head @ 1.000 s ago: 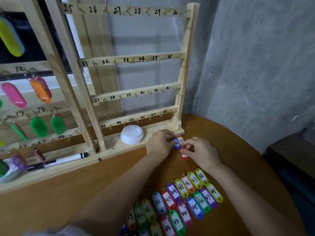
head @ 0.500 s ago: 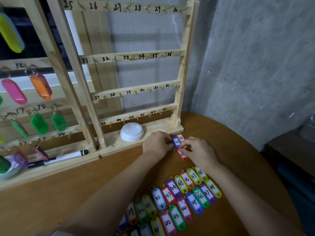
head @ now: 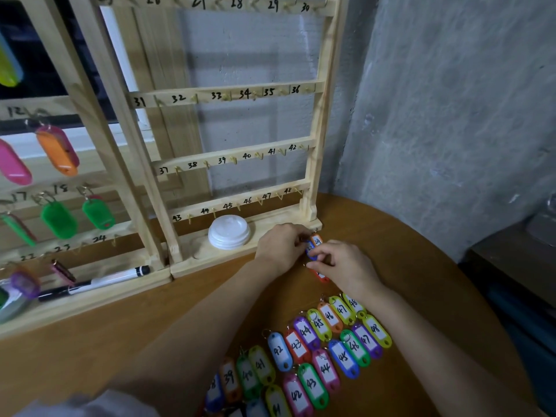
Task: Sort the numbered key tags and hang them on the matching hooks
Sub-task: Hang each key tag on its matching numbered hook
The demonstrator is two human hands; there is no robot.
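Observation:
My left hand [head: 281,246] and my right hand [head: 346,266] meet at the foot of the right wooden rack [head: 316,139]. Between them are a blue tag [head: 310,249] and an orange tag marked 24 [head: 317,240]; my right fingers pinch the blue tag, and my left fingers curl around the tags' ring ends. A red tag [head: 321,276] lies on the table under my right hand, mostly hidden. Several numbered tags [head: 316,350], 38 to 48, lie in two rows near me. The right rack's hooks 25 to 48 [head: 231,159] are bare.
The left rack [head: 60,218] carries pink, orange and green tags. A white lid [head: 229,233] sits on the right rack's base. A marker pen [head: 96,282] and a purple tag [head: 25,284] lie on the left base. The round table's edge [head: 481,296] curves at right.
Both hands stay together at the rack's foot, working the blue and orange tags. My right hand has slid slightly over the red tag. The view has shifted a little.

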